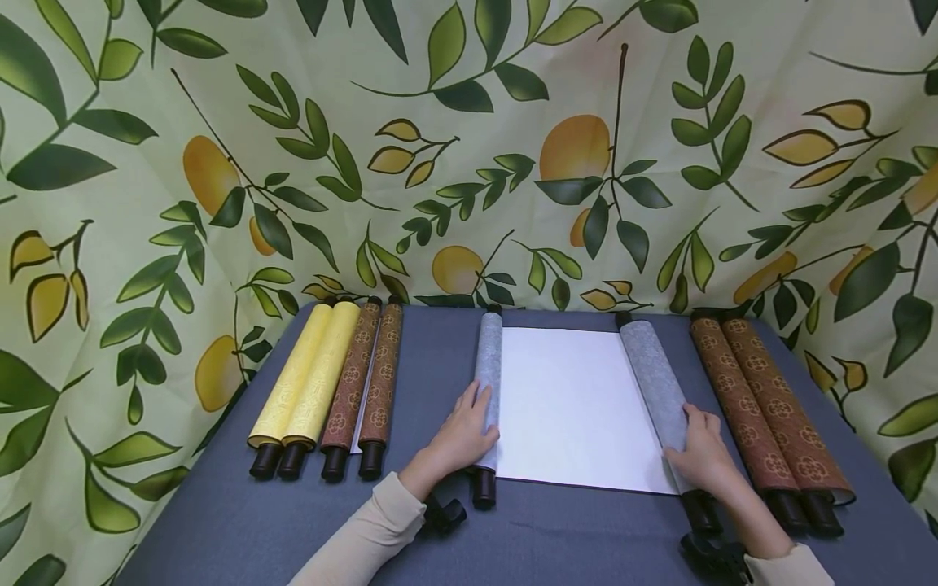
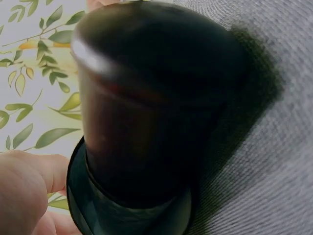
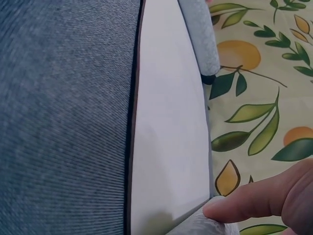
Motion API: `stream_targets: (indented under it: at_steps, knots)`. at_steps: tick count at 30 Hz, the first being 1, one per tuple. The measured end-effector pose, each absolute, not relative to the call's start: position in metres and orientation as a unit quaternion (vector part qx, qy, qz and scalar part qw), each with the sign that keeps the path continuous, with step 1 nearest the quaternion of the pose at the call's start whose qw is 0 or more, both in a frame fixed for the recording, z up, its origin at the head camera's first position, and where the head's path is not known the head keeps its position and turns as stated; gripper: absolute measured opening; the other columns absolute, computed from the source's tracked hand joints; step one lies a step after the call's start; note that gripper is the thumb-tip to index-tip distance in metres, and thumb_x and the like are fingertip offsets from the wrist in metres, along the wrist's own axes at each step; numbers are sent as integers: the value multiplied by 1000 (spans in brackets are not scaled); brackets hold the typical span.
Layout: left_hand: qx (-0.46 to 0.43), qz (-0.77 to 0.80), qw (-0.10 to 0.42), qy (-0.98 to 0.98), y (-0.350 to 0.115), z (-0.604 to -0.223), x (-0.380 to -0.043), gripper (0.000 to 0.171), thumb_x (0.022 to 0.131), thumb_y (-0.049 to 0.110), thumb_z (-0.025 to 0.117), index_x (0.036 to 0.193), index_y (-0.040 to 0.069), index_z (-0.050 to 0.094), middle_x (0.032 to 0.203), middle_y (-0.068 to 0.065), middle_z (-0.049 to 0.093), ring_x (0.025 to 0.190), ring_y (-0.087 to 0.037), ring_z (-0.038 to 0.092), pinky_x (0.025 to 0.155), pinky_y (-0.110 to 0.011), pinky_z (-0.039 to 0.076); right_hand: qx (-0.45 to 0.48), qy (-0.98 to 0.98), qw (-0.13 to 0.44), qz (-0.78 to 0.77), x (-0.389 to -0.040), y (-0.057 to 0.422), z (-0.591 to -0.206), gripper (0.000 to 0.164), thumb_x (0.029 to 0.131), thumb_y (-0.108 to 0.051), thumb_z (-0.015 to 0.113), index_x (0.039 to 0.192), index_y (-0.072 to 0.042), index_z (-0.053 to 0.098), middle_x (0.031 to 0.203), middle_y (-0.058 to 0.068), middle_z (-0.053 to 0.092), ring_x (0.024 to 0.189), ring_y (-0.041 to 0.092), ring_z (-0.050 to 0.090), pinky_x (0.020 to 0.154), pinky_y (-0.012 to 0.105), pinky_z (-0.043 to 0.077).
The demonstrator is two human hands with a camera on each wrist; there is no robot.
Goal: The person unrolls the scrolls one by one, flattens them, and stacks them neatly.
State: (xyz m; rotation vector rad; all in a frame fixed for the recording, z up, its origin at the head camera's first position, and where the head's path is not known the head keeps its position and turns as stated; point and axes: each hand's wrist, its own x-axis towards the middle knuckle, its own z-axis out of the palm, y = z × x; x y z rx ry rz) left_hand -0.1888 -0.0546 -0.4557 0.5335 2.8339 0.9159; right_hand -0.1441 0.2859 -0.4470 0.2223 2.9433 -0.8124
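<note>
A grey-blue scroll lies partly unrolled, its blank white sheet (image 1: 575, 407) showing between the left roll (image 1: 488, 346) and the right roll (image 1: 650, 370). Across the left roll, near its front end, my left hand (image 1: 463, 431) holds on with thumb and fingers on opposite sides. My right hand (image 1: 705, 452) grips the right roll the same way. In the left wrist view, the dark rod end (image 2: 146, 107) fills the middle, with fingers (image 2: 29, 186) beside it. The right wrist view has a fingertip (image 3: 220, 209) on the pale roll next to the white sheet (image 3: 168, 122).
Two yellow scrolls (image 1: 311, 378) and two brown patterned scrolls (image 1: 355, 374) lie rolled at the left. Two more brown scrolls (image 1: 777, 407) lie at the right. Blue-grey cloth (image 1: 572, 537) covers the table, and a leaf-and-fruit printed curtain (image 1: 469, 212) hangs behind it.
</note>
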Motion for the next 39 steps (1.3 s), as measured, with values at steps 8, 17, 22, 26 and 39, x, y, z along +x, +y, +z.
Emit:
stream_targets:
  at_steps: [8,17,22,26,39]
  knots:
    - [162,310,70,934,-57,-453,-191,62,92,16,53,148,-1,32,158,-26,20,144,-46,27,111,-60,34,71,964,66,-248,-148,291,-443,79,84,-6,59,137,28,12,128,54,21,115,66,36,94,67,40]
    - [144,283,63,946,-57,-455,-191,71,90,28,65,146,-4,34,156,-27,25,142,-44,31,110,-59,36,82,966,77,-234,-148,293,-445,82,83,-9,66,134,30,17,126,54,24,114,66,38,93,66,42]
    - [160,269,41,949,-60,-454,-191,71,89,25,67,144,-9,36,156,-25,27,144,-42,30,112,-57,35,86,967,70,-230,-148,295,-445,84,80,-10,70,133,30,19,126,54,26,114,65,37,95,67,40]
    - [166,258,32,951,-62,-452,-190,70,89,23,67,142,-12,36,155,-24,31,142,-41,35,111,-55,37,86,967,64,-231,-149,296,-445,84,79,-10,71,133,30,19,128,53,24,117,65,34,97,67,38]
    - [161,272,43,948,-69,-456,-193,67,91,22,63,146,-4,35,155,-24,30,141,-42,36,107,-60,38,65,968,58,-234,-153,298,-446,83,79,-7,69,132,31,18,132,53,24,121,64,30,103,67,33]
